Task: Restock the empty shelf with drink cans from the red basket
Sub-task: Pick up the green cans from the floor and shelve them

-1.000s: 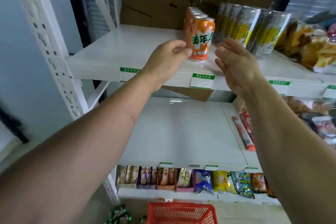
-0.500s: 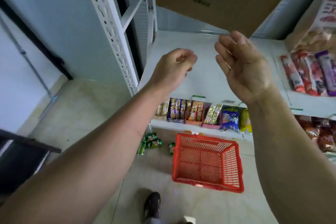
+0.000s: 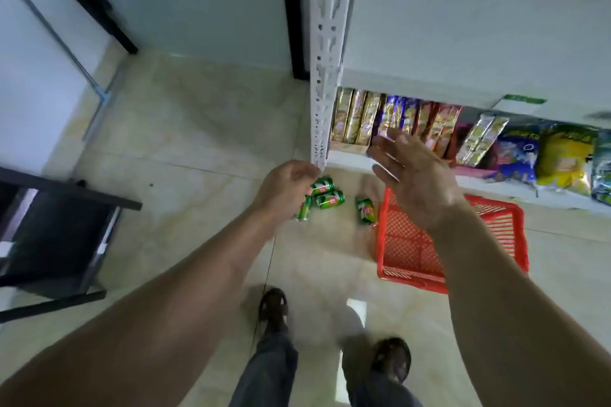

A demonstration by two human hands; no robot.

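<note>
I look down at the floor. A red plastic basket (image 3: 413, 254) stands on the tiles in front of the shelving, and what shows of its inside holds no cans. Several green drink cans (image 3: 329, 199) lie on their sides on the floor just left of it, one can (image 3: 366, 211) close to the basket's corner. My left hand (image 3: 287, 182) hangs above the cans with loosely curled fingers and holds nothing. My right hand (image 3: 413, 175) is spread with straight fingers above the basket's near-left corner. A bare white shelf (image 3: 463, 26) fills the upper right.
The white perforated shelf upright (image 3: 325, 53) runs down to the floor beside my left hand. Snack packets (image 3: 396, 122) line the bottom shelf. A black table frame (image 3: 59, 235) stands at the left. My two feet (image 3: 330, 334) are on the tiles below.
My view has swung down from the can shelf to the floor. My left hand has left the orange can on the upper shelf, and both empty hands have come down toward the basket and green cans.
</note>
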